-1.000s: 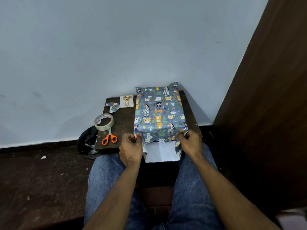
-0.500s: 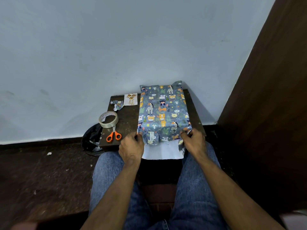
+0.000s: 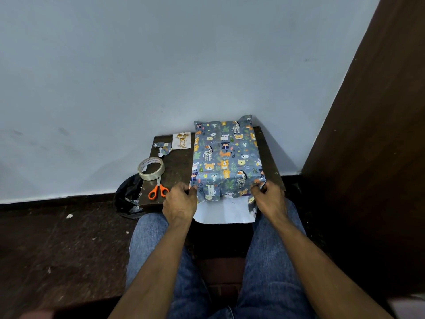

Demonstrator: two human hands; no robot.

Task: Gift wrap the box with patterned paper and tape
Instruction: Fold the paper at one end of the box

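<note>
Unmoved since before, two hands, left hand (image 3: 180,202) and right hand (image 3: 269,199), pinch one paper (image 3: 226,157)

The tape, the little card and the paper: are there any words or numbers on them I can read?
Tape roll: print runs round its inner ring, too small to read.
Small white card: gold writing, too blurred to read.
Patterned paper: only animal pictures, no words visible.
Orange scissors: no lettering visible.

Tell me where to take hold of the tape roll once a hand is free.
Pinch the tape roll across its ring wall, one finger inside the open core, coming from above. It lies flat on the small table with the hole facing up; take the far-left rim, since the scissors touch its near edge.
</note>
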